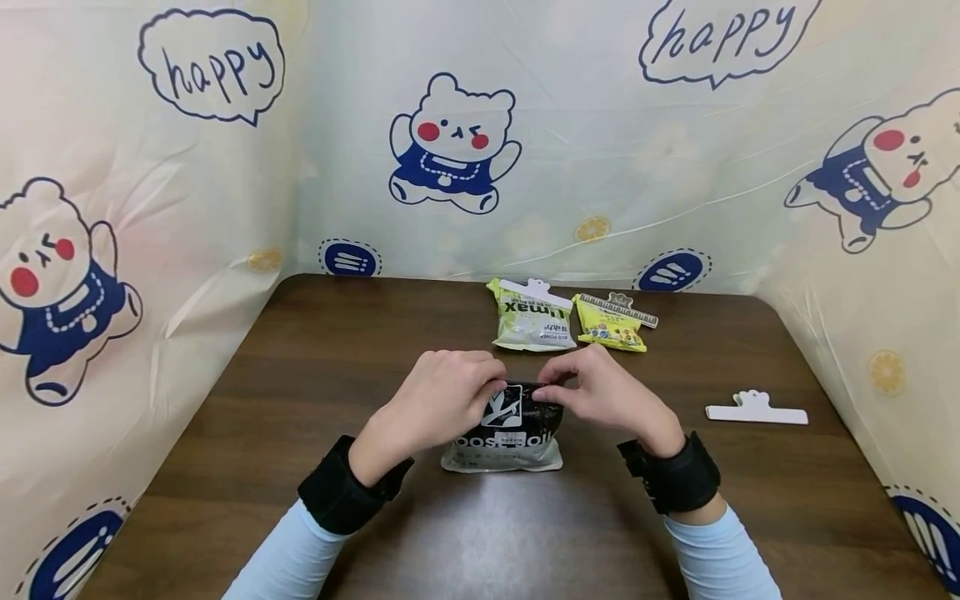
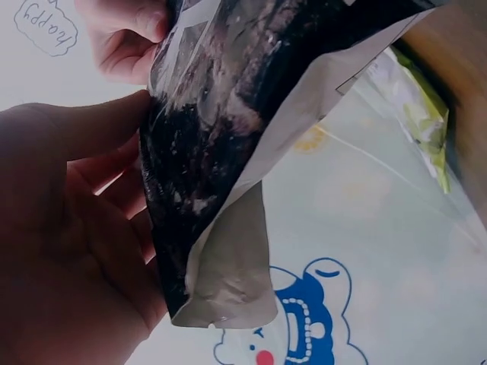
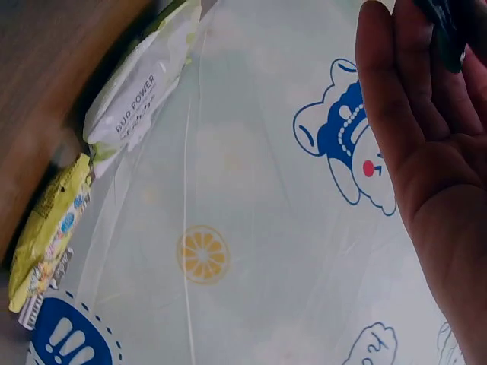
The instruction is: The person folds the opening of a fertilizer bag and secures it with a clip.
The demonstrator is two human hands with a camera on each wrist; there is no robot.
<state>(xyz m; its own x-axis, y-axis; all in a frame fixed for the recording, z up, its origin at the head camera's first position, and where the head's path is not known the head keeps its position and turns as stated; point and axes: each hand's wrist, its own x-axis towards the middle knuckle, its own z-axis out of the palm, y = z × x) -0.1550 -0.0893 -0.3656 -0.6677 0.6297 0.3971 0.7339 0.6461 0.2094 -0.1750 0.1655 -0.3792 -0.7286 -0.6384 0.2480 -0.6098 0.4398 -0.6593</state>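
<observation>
A black and grey plastic pouch (image 1: 517, 454) stands on the table in front of me, its black upper part toward my hands. My left hand (image 1: 442, 392) pinches the pouch's top edge near its left corner. At the right corner, thumb and fingers of my right hand (image 1: 603, 393) pinch the same edge. The left wrist view shows the black film (image 2: 205, 137) against my left thumb, with a grey side fold below. Only a dark corner of the pouch shows by the right fingers (image 3: 388, 84) in the right wrist view.
A white sealing clip (image 1: 757, 411) lies on the table at the right. Behind the pouch are a green and white snack bag (image 1: 534, 325) with a white clip on top and a yellow bag (image 1: 611, 327) with a clear clip. Printed cloth (image 1: 570, 167) walls the table's back and sides.
</observation>
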